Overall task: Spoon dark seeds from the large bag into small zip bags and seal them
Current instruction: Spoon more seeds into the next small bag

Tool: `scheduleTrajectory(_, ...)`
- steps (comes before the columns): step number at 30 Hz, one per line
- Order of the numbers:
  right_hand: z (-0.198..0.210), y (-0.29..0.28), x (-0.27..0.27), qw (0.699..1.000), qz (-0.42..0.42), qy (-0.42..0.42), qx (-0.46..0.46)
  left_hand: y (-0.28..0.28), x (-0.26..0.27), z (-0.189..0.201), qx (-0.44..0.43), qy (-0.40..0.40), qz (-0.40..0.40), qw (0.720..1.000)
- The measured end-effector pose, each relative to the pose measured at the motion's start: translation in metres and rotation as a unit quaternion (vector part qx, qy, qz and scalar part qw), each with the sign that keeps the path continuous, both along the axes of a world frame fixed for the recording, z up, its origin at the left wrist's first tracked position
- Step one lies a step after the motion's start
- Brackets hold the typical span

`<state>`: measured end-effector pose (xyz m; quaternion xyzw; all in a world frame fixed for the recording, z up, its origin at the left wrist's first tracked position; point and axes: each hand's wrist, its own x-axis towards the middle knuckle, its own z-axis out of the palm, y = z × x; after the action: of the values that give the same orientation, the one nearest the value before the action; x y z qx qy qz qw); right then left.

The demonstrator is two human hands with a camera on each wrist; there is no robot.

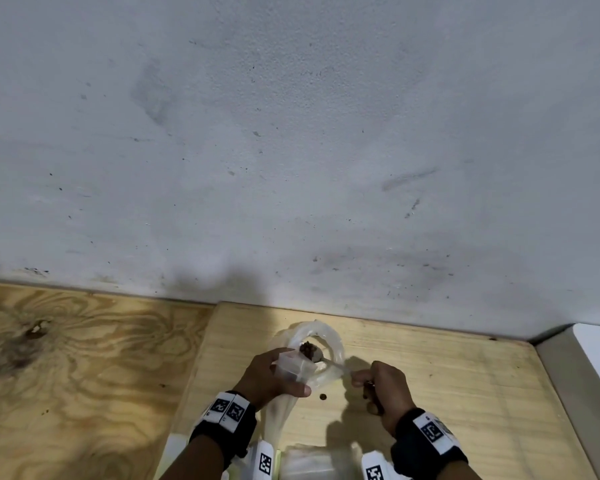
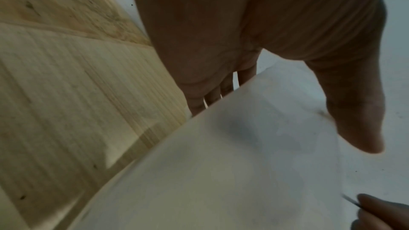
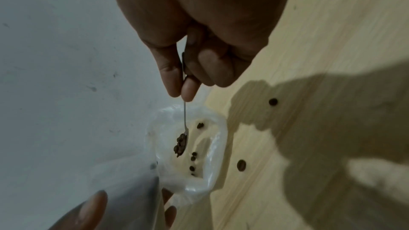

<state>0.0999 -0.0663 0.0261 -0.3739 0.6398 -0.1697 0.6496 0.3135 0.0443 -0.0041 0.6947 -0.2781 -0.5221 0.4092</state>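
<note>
The large clear bag (image 1: 326, 336) stands on the pale board with its rim rolled down; a few dark seeds (image 3: 193, 158) lie inside. My right hand (image 1: 359, 379) pinches the handle of a thin metal spoon (image 3: 184, 121), whose bowl carries a heap of seeds (image 1: 307, 349) above the bag's mouth. My left hand (image 1: 291, 372) grips a small clear zip bag (image 1: 297, 367) between thumb and fingers, right beside the spoon's bowl. In the left wrist view the zip bag (image 2: 221, 163) is a blurred pale sheet under my thumb (image 2: 358, 120). Whether its mouth is open is unclear.
Two stray seeds (image 3: 241, 165) lie on the board (image 1: 447, 375) right of the large bag. Flat clear bags (image 1: 312, 462) rest at the near edge between my wrists. A grey wall (image 1: 291, 150) stands close behind. Darker plywood (image 1: 84, 358) lies left, a white ledge (image 1: 596, 358) right.
</note>
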Motion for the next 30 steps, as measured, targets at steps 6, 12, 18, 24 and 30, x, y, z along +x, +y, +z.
scheduleTrajectory(6, 0.027, -0.007, -0.026, 0.998, 0.008, -0.051, -0.047, 0.006, -0.004, 0.001, -0.004, -0.028, 0.000, 1.000)
scheduleTrajectory(12, 0.055, -0.011, -0.038, 0.991, 0.043, -0.113, -0.061, 0.007, -0.010, 0.000, -0.008, -0.047, 0.002, 0.999)
scheduleTrajectory(18, 0.068, -0.011, -0.029, 0.981, 0.131, -0.096, -0.104, 0.007, -0.014, 0.001, -0.016, -0.080, -0.003, 0.997)
scheduleTrajectory(24, 0.081, -0.024, -0.003, 0.915, 0.321, -0.007, -0.243, 0.007, -0.018, 0.001, -0.015, -0.109, -0.029, 0.994)
scheduleTrajectory(30, 0.096, -0.028, 0.012, 0.805, 0.454, 0.083, -0.373, 0.007, -0.016, -0.002, -0.021, -0.112, -0.021, 0.993)
